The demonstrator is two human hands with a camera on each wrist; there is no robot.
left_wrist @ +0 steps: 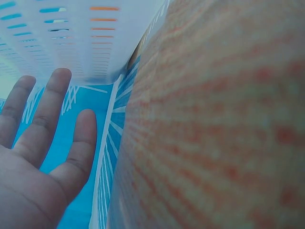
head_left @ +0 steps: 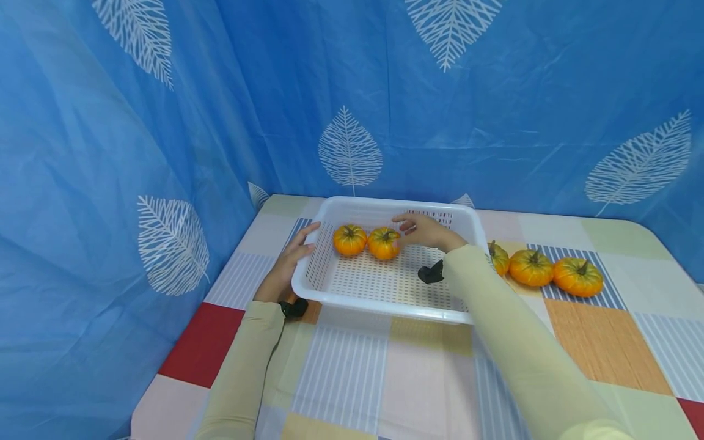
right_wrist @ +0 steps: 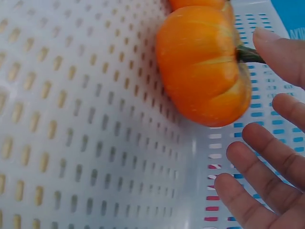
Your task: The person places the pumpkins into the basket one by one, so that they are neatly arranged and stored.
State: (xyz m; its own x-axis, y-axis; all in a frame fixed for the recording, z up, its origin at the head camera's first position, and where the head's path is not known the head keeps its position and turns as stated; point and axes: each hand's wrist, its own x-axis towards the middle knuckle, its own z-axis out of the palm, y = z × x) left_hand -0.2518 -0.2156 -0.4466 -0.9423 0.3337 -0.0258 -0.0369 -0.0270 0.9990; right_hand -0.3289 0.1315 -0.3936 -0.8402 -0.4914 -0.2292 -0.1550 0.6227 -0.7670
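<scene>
A white perforated plastic basket [head_left: 357, 300] holds two small orange pumpkins, a left pumpkin [head_left: 349, 240] and a right pumpkin [head_left: 384, 243], side by side on its floor. My right hand [head_left: 426, 233] reaches over the basket beside the right pumpkin, fingers spread and holding nothing. In the right wrist view, the thumb is close to the green stem of that pumpkin [right_wrist: 205, 67]; whether they touch I cannot tell. At the basket's left end, my left hand [head_left: 286, 266] has its fingertips at the rim. Those fingers look extended in the left wrist view, beside the slotted wall [left_wrist: 71, 38].
To the right of the basket, three more pumpkins sit in a row on the patchwork tablecloth [head_left: 352, 373]: one partly hidden, a middle pumpkin [head_left: 531, 267] and an end pumpkin [head_left: 577, 277]. A blue curtain [head_left: 275, 110] with white leaf prints hangs behind and at left.
</scene>
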